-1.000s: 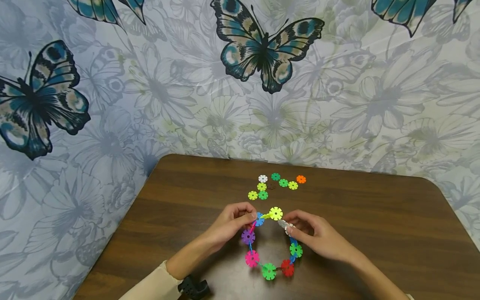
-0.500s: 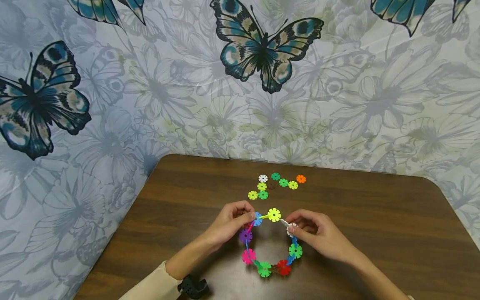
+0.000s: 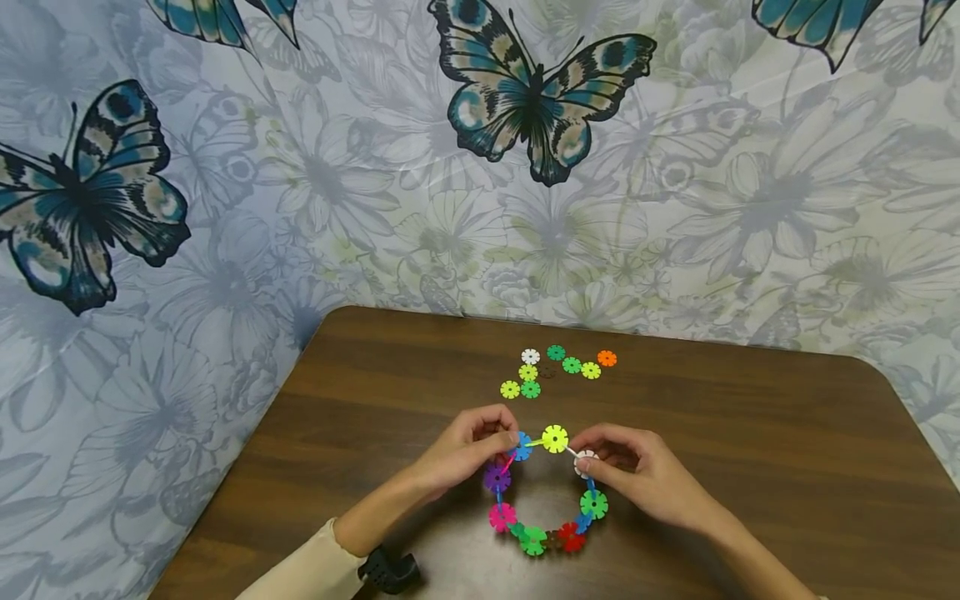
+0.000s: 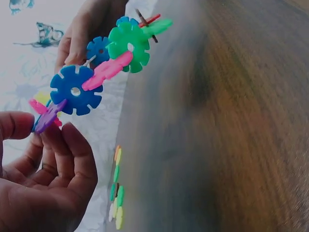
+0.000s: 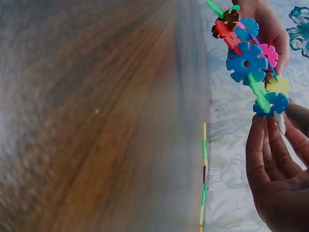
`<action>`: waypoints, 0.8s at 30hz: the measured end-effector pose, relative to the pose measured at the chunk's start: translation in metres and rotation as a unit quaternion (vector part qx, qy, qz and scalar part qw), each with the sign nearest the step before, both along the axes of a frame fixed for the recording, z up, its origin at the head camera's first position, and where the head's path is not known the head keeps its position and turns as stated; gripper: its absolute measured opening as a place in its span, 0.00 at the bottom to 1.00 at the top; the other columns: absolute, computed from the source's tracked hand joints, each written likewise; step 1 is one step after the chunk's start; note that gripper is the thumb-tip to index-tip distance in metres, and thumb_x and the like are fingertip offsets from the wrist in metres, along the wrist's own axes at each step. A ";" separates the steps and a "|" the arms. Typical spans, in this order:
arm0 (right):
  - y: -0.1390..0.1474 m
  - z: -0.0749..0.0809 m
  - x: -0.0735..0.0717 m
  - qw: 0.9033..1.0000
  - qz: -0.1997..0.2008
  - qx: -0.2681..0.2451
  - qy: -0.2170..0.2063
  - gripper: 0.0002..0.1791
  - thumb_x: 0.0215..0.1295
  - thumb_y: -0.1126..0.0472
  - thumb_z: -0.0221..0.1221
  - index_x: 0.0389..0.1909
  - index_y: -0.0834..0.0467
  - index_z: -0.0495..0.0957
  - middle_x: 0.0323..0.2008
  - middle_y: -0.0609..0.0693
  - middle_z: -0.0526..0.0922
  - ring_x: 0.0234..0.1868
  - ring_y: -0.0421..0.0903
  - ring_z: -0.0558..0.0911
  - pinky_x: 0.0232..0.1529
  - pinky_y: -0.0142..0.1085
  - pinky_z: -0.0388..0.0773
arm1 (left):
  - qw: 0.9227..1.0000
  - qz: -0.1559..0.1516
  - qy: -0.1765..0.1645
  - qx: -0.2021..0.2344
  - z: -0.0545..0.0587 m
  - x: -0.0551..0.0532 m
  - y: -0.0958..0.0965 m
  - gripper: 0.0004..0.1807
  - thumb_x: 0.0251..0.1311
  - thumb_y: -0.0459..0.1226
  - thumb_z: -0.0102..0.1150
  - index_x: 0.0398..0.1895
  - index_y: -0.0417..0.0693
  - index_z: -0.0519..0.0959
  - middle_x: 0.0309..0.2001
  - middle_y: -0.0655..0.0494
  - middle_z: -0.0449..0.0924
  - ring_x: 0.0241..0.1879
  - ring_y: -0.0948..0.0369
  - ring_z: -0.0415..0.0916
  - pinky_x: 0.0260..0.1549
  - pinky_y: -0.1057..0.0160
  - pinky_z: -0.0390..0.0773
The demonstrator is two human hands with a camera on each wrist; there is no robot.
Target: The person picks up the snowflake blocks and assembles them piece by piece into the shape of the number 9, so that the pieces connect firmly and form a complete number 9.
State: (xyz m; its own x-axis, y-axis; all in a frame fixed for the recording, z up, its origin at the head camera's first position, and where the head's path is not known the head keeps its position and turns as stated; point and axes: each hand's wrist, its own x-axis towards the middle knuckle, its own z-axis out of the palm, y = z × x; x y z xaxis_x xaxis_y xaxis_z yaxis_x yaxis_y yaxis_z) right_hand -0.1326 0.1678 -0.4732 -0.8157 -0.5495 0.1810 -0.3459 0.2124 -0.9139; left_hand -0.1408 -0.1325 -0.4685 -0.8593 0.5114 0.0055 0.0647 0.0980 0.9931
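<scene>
A ring of interlocking notched plastic discs, with its yellow disc [image 3: 555,439] at the top, hangs upright between both hands. The left hand [image 3: 474,442] pinches the ring's upper left between thumb and fingers, at the light blue disc [image 3: 522,446]. Opposite it, the right hand [image 3: 637,468] pinches the white disc [image 3: 586,464] at the upper right. Purple [image 3: 497,478], pink [image 3: 502,517], green [image 3: 533,541] and red [image 3: 572,537] discs form the lower loop. In the right wrist view, the right fingertips hold a white disc [image 5: 280,123] seen edge-on, beside a blue disc [image 5: 271,104].
Several loose discs lie flat farther back on the brown wooden table [image 3: 720,400], among them an orange disc [image 3: 607,358] and a white disc [image 3: 530,357]. A wall covering with butterflies [image 3: 534,100] rises behind the table. A black band [image 3: 390,570] circles the left wrist.
The ring's yellow top disc has dropped slightly between the hands. Its lower discs swung left, then partly back. Both hands keep their hold, and the head view has shifted a little.
</scene>
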 end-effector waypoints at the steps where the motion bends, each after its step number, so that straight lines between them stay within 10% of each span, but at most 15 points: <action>1: 0.000 0.001 0.000 1.000 0.001 -0.001 0.001 0.10 0.74 0.59 0.66 0.52 0.46 0.85 0.43 0.54 0.89 0.39 0.45 0.87 0.41 0.36 0.87 | 1.000 -0.008 0.005 -0.003 0.001 0.000 0.001 0.07 0.75 0.36 0.58 0.44 0.39 0.78 0.34 0.50 0.78 0.32 0.64 0.74 0.36 0.69 0.77; 7: -0.003 0.003 0.003 1.000 0.015 -0.011 0.011 0.09 0.75 0.60 0.65 0.51 0.48 0.86 0.43 0.55 0.89 0.38 0.50 0.88 0.41 0.37 0.87 | 0.998 -0.061 0.030 -0.021 0.003 -0.002 0.013 0.07 0.76 0.37 0.59 0.47 0.42 0.81 0.35 0.52 0.79 0.30 0.66 0.73 0.33 0.71 0.75; 24: -0.004 0.011 0.007 0.999 0.017 -0.007 0.030 0.10 0.68 0.64 0.69 0.45 0.46 0.90 0.36 0.40 0.89 0.33 0.42 0.88 0.34 0.37 0.87 | 0.987 -0.089 0.097 -0.094 0.015 -0.014 0.026 0.05 0.71 0.36 0.65 0.35 0.47 0.85 0.26 0.64 0.79 0.24 0.71 0.70 0.26 0.73 0.69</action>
State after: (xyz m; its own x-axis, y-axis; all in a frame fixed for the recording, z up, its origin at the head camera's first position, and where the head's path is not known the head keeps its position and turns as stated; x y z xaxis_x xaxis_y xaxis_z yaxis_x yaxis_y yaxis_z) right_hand -0.1256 0.1642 -0.4623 -0.7841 -0.5738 0.2367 -0.4067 0.1869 -0.8942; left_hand -0.1545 -0.1065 -0.4536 -0.7474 0.6623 0.0527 0.2856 0.2486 0.9255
